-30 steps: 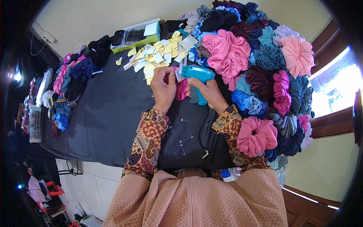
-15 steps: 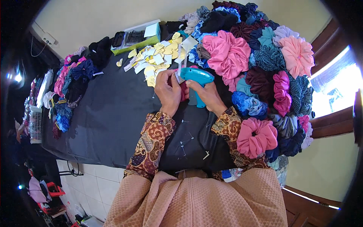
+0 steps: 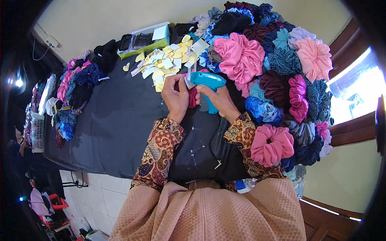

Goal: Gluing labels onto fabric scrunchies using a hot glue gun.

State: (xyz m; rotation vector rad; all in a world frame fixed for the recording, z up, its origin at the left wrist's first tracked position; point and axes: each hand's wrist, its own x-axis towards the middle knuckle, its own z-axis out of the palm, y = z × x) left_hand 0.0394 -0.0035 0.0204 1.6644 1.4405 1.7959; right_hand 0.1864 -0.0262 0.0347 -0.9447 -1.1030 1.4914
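Observation:
My right hand (image 3: 221, 100) is wrapped round the handle of a teal tagging gun (image 3: 209, 79), whose front end points left. A comb of clear fasteners stands up from the gun. My left hand (image 3: 177, 98) is closed in a pinch at the gun's tip, on a small pale tag (image 3: 188, 83). Between my hands is a dark pink scrunchie (image 3: 193, 96), partly hidden by my fingers and the gun. Whether the needle is through the fabric, I cannot tell.
Scrunchies in many colours (image 3: 241, 56) are heaped along the right side. Yellow and white tags (image 3: 165, 66) lie beyond my hands, near a green-and-white box (image 3: 144, 44). More scrunchies (image 3: 72, 88) are piled at left. Loose plastic fasteners (image 3: 194, 150) dot the black cloth (image 3: 108, 128).
Both hands stay almost in place at the tagging gun. My left hand has shifted very slightly left, and more of the dark pink scrunchie shows between the hands.

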